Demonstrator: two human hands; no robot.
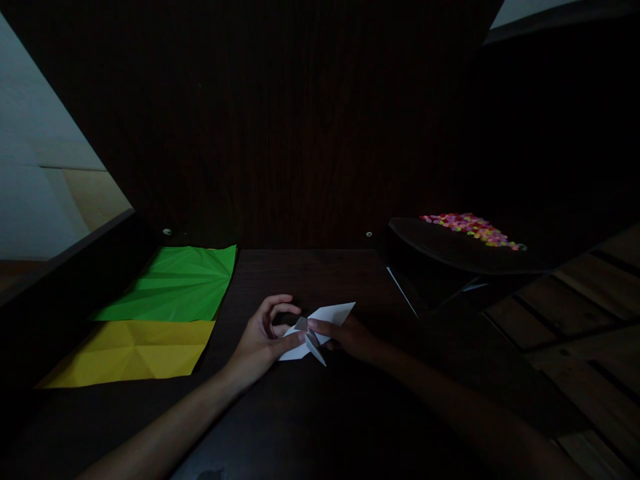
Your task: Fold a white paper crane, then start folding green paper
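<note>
A white piece of folded paper (pixel 334 313) is held between my two hands, a little above the dark table (pixel 305 267). My left hand (pixel 267 333) pinches its left part with the thumb on top, the other fingers curled behind. From the right, my right hand (pixel 347 335) grips the paper near its middle, thumb or finger pressed on the fold. One narrow flap points down towards me and another part juts up to the right. Shadow hides most of my right fingers.
At the left lie a creased green sheet (pixel 175 283) and a creased yellow sheet (pixel 140 353). A dark upright panel (pixel 300 133) closes off the back. Small pink, red and yellow pieces (pixel 473 228) lie on a dark curved surface at the right, beside wooden slats (pixel 575 320).
</note>
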